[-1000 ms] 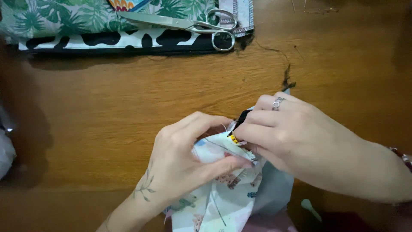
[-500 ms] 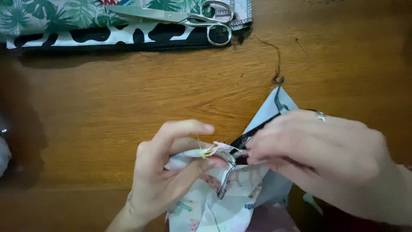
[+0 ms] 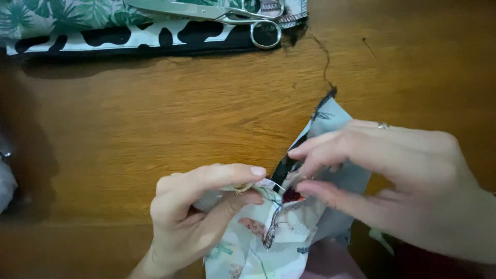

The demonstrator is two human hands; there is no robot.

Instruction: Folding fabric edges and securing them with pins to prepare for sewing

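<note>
A small piece of pale printed fabric (image 3: 268,243) with a black edge lies at the near edge of the wooden table (image 3: 170,119). My left hand (image 3: 199,212) pinches its left corner between thumb and forefinger. My right hand (image 3: 392,175), a ring on one finger, pinches the fabric just to the right, by a small dark red spot (image 3: 291,195). A thin pale thread runs between the two pinches. A zip or stitched seam shows lower in the fabric. Whether a needle is held I cannot tell.
Large metal scissors (image 3: 222,13) lie on a folded stack of leaf-print and black-and-white patterned cloth (image 3: 103,31) at the far edge. A loose dark thread (image 3: 326,62) trails on the table. A pale object (image 3: 5,181) sits at the left edge.
The fabric has been opened out and turned. My right hand has shifted right and lower, my left hand has moved down, and both now pinch close together.
</note>
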